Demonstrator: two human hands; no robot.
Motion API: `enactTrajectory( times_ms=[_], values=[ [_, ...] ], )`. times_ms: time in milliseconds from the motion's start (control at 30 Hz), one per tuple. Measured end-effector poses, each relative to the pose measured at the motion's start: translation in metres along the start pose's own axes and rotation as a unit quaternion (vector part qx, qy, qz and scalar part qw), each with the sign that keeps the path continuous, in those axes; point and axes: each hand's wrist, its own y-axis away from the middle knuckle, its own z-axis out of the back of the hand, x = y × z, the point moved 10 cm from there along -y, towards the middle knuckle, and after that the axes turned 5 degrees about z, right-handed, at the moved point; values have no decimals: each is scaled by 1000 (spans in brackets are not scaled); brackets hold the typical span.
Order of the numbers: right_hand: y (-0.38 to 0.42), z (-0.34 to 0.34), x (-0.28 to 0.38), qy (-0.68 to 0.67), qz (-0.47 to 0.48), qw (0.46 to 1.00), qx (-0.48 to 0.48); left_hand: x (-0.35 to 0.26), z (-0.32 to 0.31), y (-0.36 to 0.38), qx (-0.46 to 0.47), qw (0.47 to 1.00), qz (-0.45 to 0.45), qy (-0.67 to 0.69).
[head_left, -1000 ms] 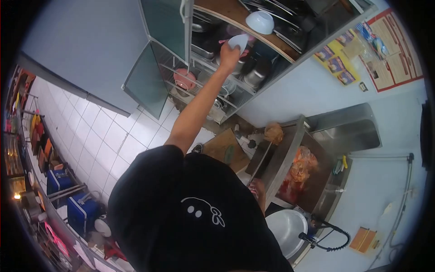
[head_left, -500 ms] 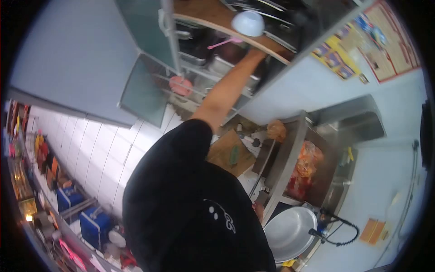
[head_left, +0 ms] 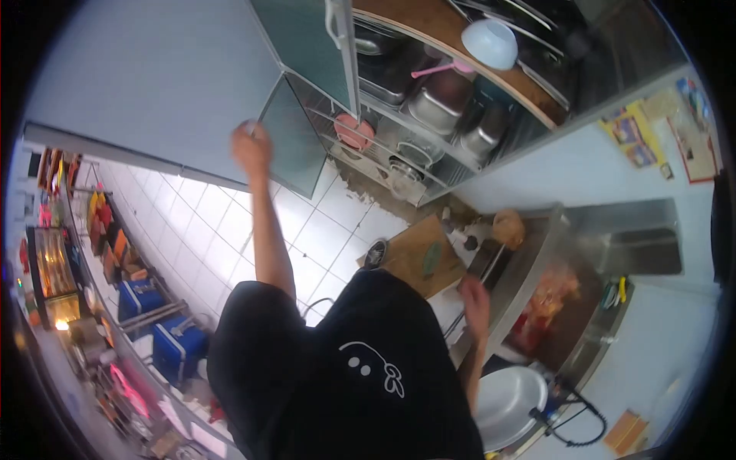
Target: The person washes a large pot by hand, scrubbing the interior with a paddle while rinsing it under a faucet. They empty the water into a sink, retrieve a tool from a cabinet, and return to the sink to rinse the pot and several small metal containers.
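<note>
Now: left hand up at the cabinet door, right hand low by the counter

Up goes the left hand, arm at full stretch, and it sits right at the outer corner of the open cabinet door. The fingers look bunched, curled onto that edge rather than spread flat. That is a sensible place to hold, I'd say, since the far edge from the hinge is where a door swings easiest. The frosted pane hangs open, well out from the cabinet, so the shelves behind it are on show.

Down low, the right hand hovers at the steel counter edge, just beside the cutting board. It's blurred. The fingers seem to lie together, but I cannot tell whether it grips anything or merely steadies the body during that long reach.

Inside the cabinet, a white bowl rests mouth down on the wooden shelf, likely so that it drains and stays clean. A pink-handled utensil pokes out over the steel pots, and a pink dish stands in the wire rack.

Off to the right, the sink holds something red and orange, with a big steel bowl nearer the body. Blue boxes sit below the tiled wall
</note>
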Motion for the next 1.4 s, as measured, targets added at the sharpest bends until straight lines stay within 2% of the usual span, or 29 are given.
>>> enactTrajectory(
  times_ms=[33, 100, 167, 200, 233, 300, 333, 367, 400, 433, 500, 567, 600, 633, 767, 833, 867, 933, 967, 1000, 1033, 1100, 1133, 1167, 1200, 1267, 1333, 1367, 1400],
  values=[
    [-40, -41, 78, -8, 91, 994, 55, 62, -19, -18, 33, 984, 81, -154],
    [-87, -123, 229, 10, 240, 950, 197, 168, -124, -18, 382, 879, 162, -233],
    [-108, -189, 345, 30, 431, 866, 253, 126, -105, 0, 361, 894, 152, -218],
    [-119, -216, 380, 79, 507, 829, 221, 127, -110, 3, 364, 895, 143, -216],
    [-137, -235, 399, 80, 499, 837, 211, 138, -132, 16, 425, 874, 144, -185],
    [-199, -272, 404, 72, 505, 846, 154, 129, -140, 38, 491, 845, 145, -155],
    [-214, -276, 405, 74, 498, 851, 150, 94, -133, 59, 532, 823, 193, -55],
    [-240, -264, 399, 64, 433, 895, 89, 64, -136, 78, 565, 788, 238, 48],
    [-260, -250, 390, 54, 365, 929, 24, 53, -150, 91, 575, 783, 231, 48],
    [-269, -252, 383, 57, 356, 933, 10, 41, -169, 104, 558, 766, 272, 168],
    [-279, -228, 378, 36, 401, 911, -88, 6, -206, 134, 549, 679, 319, 368],
    [-289, -234, 371, 96, 363, 927, -26, -28, -242, 146, 508, 637, 307, 492],
    [-277, -226, 372, 79, 321, 944, 7, -59, -252, 150, 506, 544, 307, 595],
    [-294, -243, 355, 80, 402, 906, -108, -83, -268, 153, 521, 519, 321, 598],
    [-278, -240, 309, 71, 422, 898, -105, -144, -284, 169, 527, 530, 382, 544],
    [-250, -208, 265, 35, 410, 911, 27, -161, -258, 171, 487, 576, 398, 522],
    [-207, -191, 241, -7, 393, 910, 133, -164, -245, 171, 470, 598, 397, 513],
    [-140, -120, 155, -140, 370, 915, 83, -162, -235, 159, 451, 625, 383, 510],
    [-73, -72, 127, -229, 270, 922, 155, -160, -240, 156, 457, 627, 369, 512],
    [-45, -45, 48, -298, 155, 936, 104, -159, -244, 153, 465, 628, 354, 514],
    [15, 7, 7, -400, 73, 913, 26, -151, -256, 150, 476, 629, 340, 513],
    [161, 113, -70, -471, -16, 845, -253, -121, -284, 159, 500, 618, 340, 502],
    [246, 151, -121, -489, 14, 770, -408, -81, -309, 166, 477, 637, 390, 462],
    [341, 180, -158, -346, -30, 754, -557, -47, -324, 176, 451, 651, 441, 423],
    [440, 181, -204, -317, -101, 641, -692, -45, -317, 213, 462, 655, 463, 378],
    [610, 154, -260, -174, -229, 474, -832, -70, -311, 340, 616, 594, 438, 275],
    [716, 126, -308, -157, -329, 397, -842, -143, -272, 507, 817, 444, 311, 195],
    [735, 120, -319, -202, -300, 377, -853, -215, -193, 583, 862, 432, 200, 175],
    [749, 119, -345, -212, -293, 394, -845, -299, -96, 661, 890, 419, 85, 161]
  ],
)
